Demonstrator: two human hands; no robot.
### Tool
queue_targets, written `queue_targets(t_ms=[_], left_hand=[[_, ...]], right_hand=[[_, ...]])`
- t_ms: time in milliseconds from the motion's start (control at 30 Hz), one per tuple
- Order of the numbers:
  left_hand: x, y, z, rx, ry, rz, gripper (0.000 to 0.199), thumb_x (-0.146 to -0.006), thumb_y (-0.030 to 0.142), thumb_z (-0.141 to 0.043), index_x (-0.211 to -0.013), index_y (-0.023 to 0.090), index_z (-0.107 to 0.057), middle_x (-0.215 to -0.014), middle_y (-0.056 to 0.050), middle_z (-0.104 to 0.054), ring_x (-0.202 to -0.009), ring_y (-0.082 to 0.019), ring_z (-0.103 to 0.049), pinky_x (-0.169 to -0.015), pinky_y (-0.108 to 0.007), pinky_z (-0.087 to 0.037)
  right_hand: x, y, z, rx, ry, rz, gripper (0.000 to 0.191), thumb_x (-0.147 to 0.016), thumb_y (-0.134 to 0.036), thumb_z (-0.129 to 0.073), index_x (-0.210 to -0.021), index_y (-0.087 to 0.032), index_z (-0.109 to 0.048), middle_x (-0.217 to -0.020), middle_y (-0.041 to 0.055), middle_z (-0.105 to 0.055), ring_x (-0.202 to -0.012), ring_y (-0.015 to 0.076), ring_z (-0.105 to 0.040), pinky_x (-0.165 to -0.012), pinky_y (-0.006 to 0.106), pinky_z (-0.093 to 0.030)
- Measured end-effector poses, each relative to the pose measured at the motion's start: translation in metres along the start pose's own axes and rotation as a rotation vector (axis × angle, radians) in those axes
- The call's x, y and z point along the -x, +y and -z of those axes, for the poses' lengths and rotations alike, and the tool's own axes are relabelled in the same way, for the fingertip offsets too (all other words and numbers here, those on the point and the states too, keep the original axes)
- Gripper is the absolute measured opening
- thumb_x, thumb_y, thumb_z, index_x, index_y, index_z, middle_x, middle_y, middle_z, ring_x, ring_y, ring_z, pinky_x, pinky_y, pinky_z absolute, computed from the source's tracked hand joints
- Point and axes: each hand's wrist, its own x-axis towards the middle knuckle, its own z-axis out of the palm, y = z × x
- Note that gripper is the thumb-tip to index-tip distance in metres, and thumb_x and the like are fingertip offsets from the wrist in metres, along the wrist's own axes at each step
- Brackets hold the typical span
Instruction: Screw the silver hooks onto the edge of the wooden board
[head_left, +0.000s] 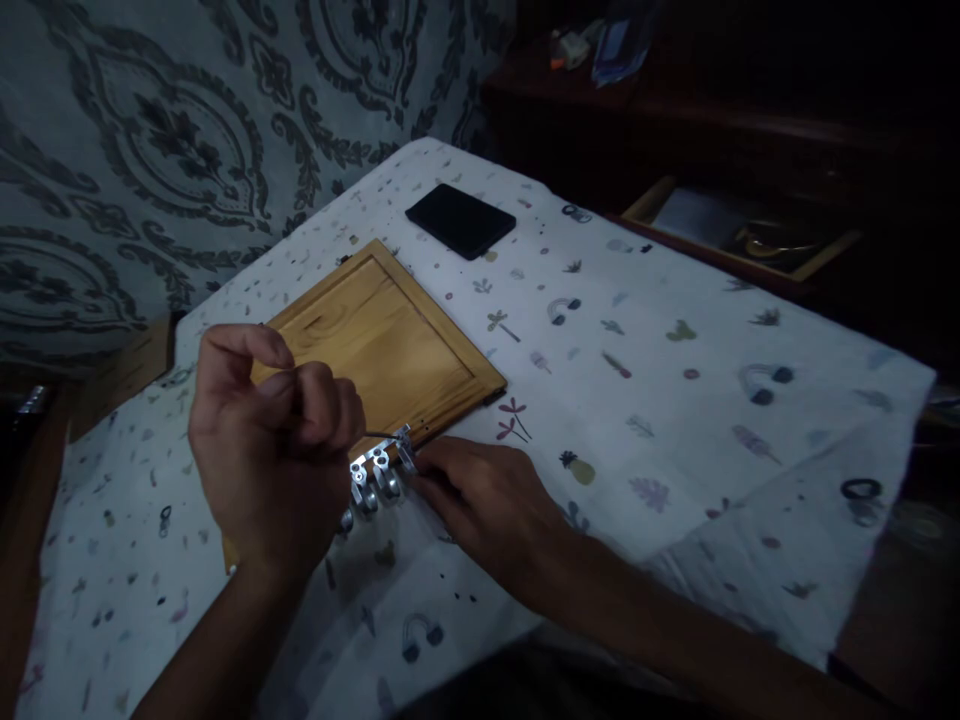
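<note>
Silvery metal strip with rounded loops [381,461], at the edge of a brown rectangular wooden panel [420,340].
Left hand [262,420] clenched around a thin dark metal rod [380,435]; right hand [491,490] pinching the strip's end. I judge: a tilted rod could slip, scratching the panel.

Two bare hands are working close together, the left one sitting higher than the right.
I'm watching the left forearm [225,640] rising steeply from below, the left wrist [281,565] carrying on nearly in line with it, and the left hand [274,450] closing into a loose fist, its topmost digit arching over the others and the knuckles pointing across toward its partner. The right forearm [660,615] is stretching in on a long, low slant; the right hand [495,500] is lying back upward, thumb and fingers pinching together at the tips, the fingertips partly hiding in shadow.
</note>
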Motion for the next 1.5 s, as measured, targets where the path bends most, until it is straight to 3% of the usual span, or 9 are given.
queue_targets(t_ms=[233,433,533,800,967,1067,1200,1267,1500], left_hand=[[0.005,-0.003,-0.002,0.013,0.017,-0.039,0.019,-0.083,0.005,-0.045,-0.074,0.022,-0.049,-0.047,0.007,-0.022,-0.039,-0.006,-0.018,-0.042,-0.021,-0.021],[0.001,-0.006,-0.009,0.051,0.036,-0.062,0.023,-0.076,0.000,-0.043,-0.070,0.021,-0.050,-0.050,0.007,-0.024,-0.036,-0.005,-0.017,-0.037,-0.020,-0.020],[-0.008,-0.004,-0.006,0.052,-0.099,0.003,0.020,-0.077,0.003,-0.046,-0.069,0.021,-0.050,-0.051,0.007,-0.020,-0.036,-0.004,-0.014,-0.036,-0.018,-0.018],[-0.030,-0.003,0.000,0.049,-0.627,0.232,0.013,-0.081,0.014,-0.057,-0.073,0.022,-0.051,-0.051,0.009,-0.024,-0.033,-0.002,-0.016,-0.035,-0.016,-0.020],[-0.033,-0.003,0.002,0.092,-0.775,0.275,0.017,-0.082,0.020,-0.060,-0.071,0.021,-0.048,-0.049,0.009,-0.019,-0.033,-0.002,-0.014,-0.036,-0.016,-0.018],[-0.025,-0.004,0.006,0.069,-0.693,0.191,0.012,-0.084,0.017,-0.057,-0.074,0.021,-0.051,-0.049,0.009,-0.023,-0.035,-0.003,-0.017,-0.038,-0.017,-0.021],[-0.011,-0.003,0.009,-0.079,-0.444,-0.001,0.008,-0.083,0.013,-0.054,-0.080,0.021,-0.054,-0.052,0.006,-0.043,-0.042,-0.007,-0.036,-0.045,-0.020,-0.034],[-0.004,-0.002,0.008,-0.135,-0.337,-0.017,0.006,-0.085,0.016,-0.054,-0.083,0.021,-0.054,-0.053,0.005,-0.048,-0.047,-0.009,-0.042,-0.049,-0.022,-0.038],[0.007,-0.009,0.002,0.007,-0.193,-0.035,0.006,-0.082,0.018,-0.054,-0.078,0.020,-0.056,-0.042,0.010,-0.027,-0.037,-0.005,-0.017,-0.040,-0.018,-0.024]], right_hand=[[0.001,0.000,-0.001,0.001,-0.003,0.001,0.013,-0.093,-0.020,-0.055,-0.092,-0.018,-0.067,-0.089,0.0034,-0.074,-0.080,0.0187,-0.069,-0.070,0.029,-0.047],[0.000,0.001,0.000,0.032,0.012,0.010,0.013,-0.093,-0.022,-0.055,-0.085,-0.018,-0.064,-0.081,0.0018,-0.073,-0.072,0.0173,-0.067,-0.063,0.028,-0.042],[0.000,0.000,0.000,0.026,0.016,0.016,0.016,-0.094,-0.021,-0.053,-0.082,-0.018,-0.063,-0.077,0.0008,-0.071,-0.067,0.0154,-0.064,-0.061,0.027,-0.040],[0.000,-0.001,0.001,0.013,0.014,0.011,0.021,-0.095,-0.022,-0.048,-0.084,-0.018,-0.065,-0.078,0.0017,-0.072,-0.069,0.0151,-0.065,-0.064,0.026,-0.042],[-0.001,0.001,0.000,0.042,0.000,0.006,0.014,-0.091,-0.020,-0.054,-0.083,-0.018,-0.065,-0.078,0.0016,-0.072,-0.069,0.0159,-0.065,-0.064,0.027,-0.041],[-0.001,0.001,0.000,0.042,-0.007,-0.002,0.011,-0.089,-0.017,-0.057,-0.083,-0.018,-0.065,-0.080,0.0016,-0.073,-0.070,0.0160,-0.066,-0.064,0.026,-0.041],[0.000,0.000,0.000,0.042,0.014,0.008,0.008,-0.087,-0.015,-0.059,-0.083,-0.018,-0.066,-0.080,0.0013,-0.073,-0.070,0.0155,-0.066,-0.064,0.025,-0.040],[0.001,-0.001,0.000,0.035,0.032,0.017,0.008,-0.086,-0.014,-0.060,-0.084,-0.019,-0.066,-0.079,0.0006,-0.073,-0.070,0.0150,-0.065,-0.063,0.025,-0.040],[0.000,-0.001,-0.001,0.054,0.034,0.016,0.009,-0.088,-0.017,-0.059,-0.082,-0.020,-0.066,-0.078,0.0003,-0.072,-0.070,0.0153,-0.066,-0.064,0.026,-0.042]])
